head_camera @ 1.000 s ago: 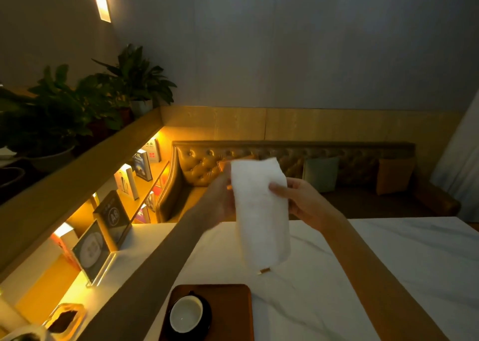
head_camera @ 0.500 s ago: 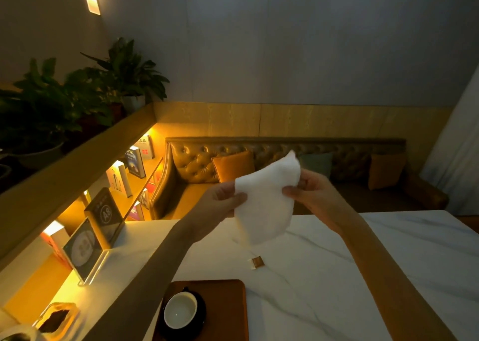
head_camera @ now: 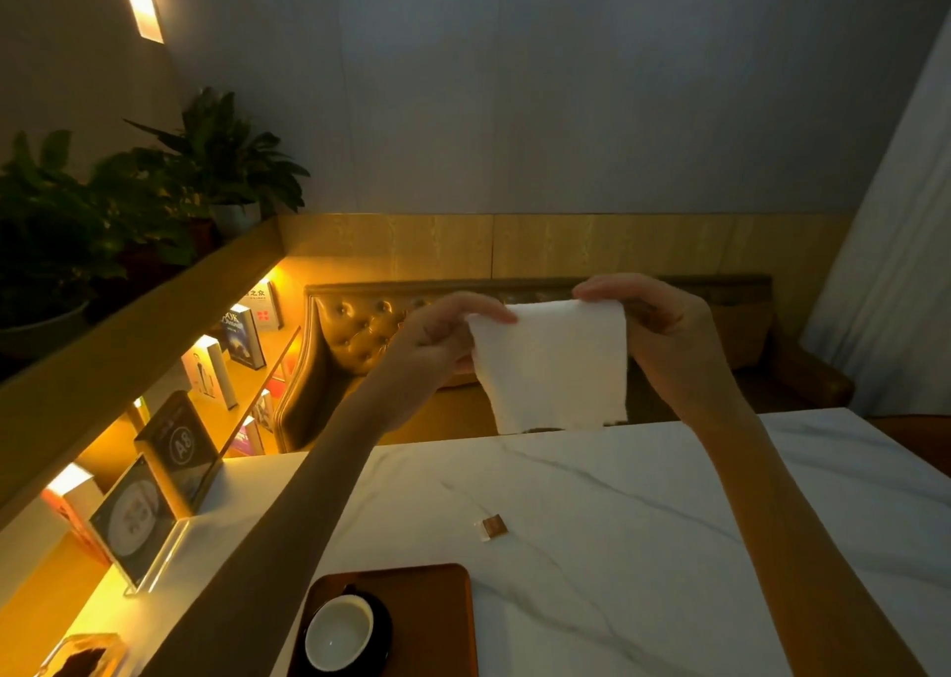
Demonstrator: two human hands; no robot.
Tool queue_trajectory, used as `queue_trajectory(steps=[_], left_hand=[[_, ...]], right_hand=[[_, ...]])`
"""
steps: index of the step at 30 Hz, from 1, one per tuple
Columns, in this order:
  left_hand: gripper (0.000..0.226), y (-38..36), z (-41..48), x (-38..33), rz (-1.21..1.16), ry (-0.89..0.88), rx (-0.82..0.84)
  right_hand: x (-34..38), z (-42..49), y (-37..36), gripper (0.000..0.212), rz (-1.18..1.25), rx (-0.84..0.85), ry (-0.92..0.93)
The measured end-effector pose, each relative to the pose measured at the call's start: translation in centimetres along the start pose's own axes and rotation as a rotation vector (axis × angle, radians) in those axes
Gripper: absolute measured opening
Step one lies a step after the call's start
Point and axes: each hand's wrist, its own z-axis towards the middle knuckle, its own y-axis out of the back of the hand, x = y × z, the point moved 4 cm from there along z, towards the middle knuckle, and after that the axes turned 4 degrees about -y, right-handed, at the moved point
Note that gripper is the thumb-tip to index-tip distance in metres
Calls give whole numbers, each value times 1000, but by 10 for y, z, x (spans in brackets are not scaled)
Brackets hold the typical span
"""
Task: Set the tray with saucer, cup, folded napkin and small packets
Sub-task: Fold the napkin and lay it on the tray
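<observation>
A white paper napkin (head_camera: 550,367) hangs in the air above the far edge of the table, held by its top corners. My left hand (head_camera: 437,334) pinches its upper left corner and my right hand (head_camera: 664,331) pinches its upper right corner. Near the bottom edge of the view a brown wooden tray (head_camera: 427,609) lies on the white marble table (head_camera: 643,537). A dark saucer (head_camera: 383,640) sits on the tray's left part with a white-lined cup (head_camera: 339,632) on it. One small brown packet (head_camera: 493,527) lies on the table beyond the tray.
Acrylic sign stands (head_camera: 139,522) and lit shelves with books (head_camera: 242,337) line the left side. A tissue box (head_camera: 82,658) sits at the bottom left. Potted plants (head_camera: 154,192) stand on the ledge above. A tufted brown sofa (head_camera: 370,326) runs behind the table.
The napkin went from a long hanging strip to a wider, shorter sheet as my hands moved apart and rose. The small brown packet came into view on the table below it.
</observation>
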Motion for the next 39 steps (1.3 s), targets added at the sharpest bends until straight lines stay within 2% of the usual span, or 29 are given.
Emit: queue_trajectory(steps=[5,8,14,17,19,22,24,27,31,35,39], left_hand=[[41,2,13,-12,73,-113,-64],[36,1,19,-13,18,-91,-78],[21,-10,23,-1,-304,143,-69],[49,-13,20,12,-325,259,0],[72,-21,13,30,-447,462,23],[68,-45,2,43,-763,608,228],[68,-50,-1,49,-844,607,247],[68,-46,2,51,-698,554,155],[41,-36,5,50,-359,447,125],[26,-34,5,55,-275,402,44],[24,-31,0,64,-300,402,-26]], right_hand=[[-3,2,14,26,82,-38,-160],[-5,2,19,28,97,-24,-200],[-4,0,17,28,176,-43,-221],[-8,-1,19,25,229,-100,-272],[-12,-3,20,25,245,-130,-307],[-16,-6,22,26,229,-162,-337],[-21,-8,24,27,245,-189,-376],[-29,-10,28,27,220,-214,-452],[-44,-15,29,24,247,-195,-591],[-64,-24,19,31,514,-175,-848],[-85,-42,-5,46,768,8,-982]])
